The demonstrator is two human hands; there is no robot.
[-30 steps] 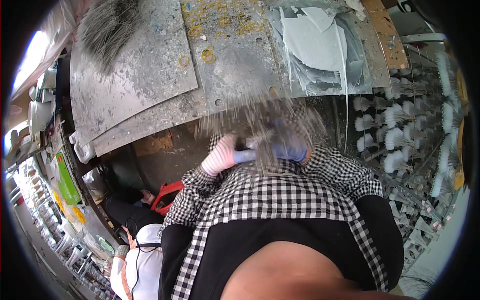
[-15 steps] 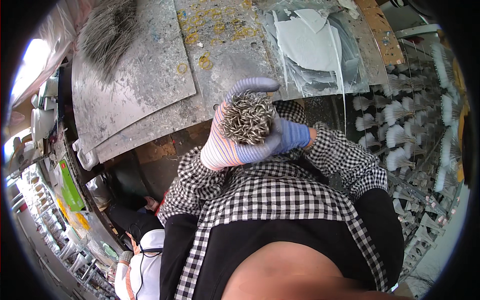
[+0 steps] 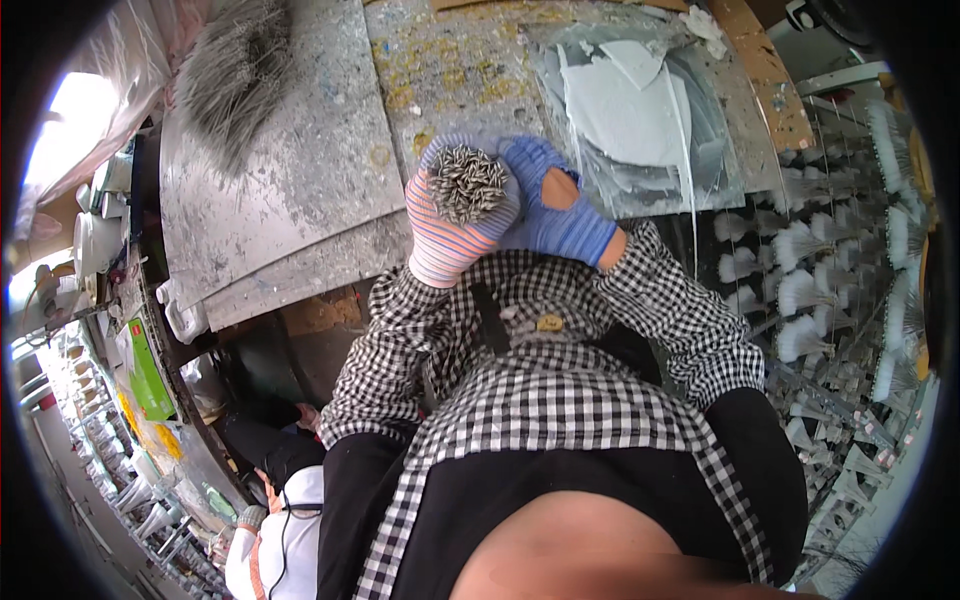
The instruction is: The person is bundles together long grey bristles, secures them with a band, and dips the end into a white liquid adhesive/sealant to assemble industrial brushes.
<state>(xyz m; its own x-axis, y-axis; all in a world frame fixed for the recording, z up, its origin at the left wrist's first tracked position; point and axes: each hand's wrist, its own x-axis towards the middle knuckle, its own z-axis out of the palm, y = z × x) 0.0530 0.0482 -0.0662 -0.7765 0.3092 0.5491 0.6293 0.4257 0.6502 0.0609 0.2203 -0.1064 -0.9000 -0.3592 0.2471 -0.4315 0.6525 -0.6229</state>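
Observation:
My left hand, in a striped orange, white and blue knit glove, is wrapped round a thick bundle of thin grey metal wires. The bundle's twisted ends face up in a tight round cluster; the rest of it is hidden below the gloves. My right hand, in a blue knit glove with a hole on its back, closes against the bundle's right side, touching the left hand. Both hands are over the near edge of the worktable.
A heap of loose grey wire strands lies at the table's far left. Yellow rings are scattered in the middle. White paste spreads on a sheet at right. Racks of white bristle tufts stand right; another person is at lower left.
Both hands have moved forward with the wire bundle, away from my body and onto the table's edge. My right hand has come up from behind the left to its right side.

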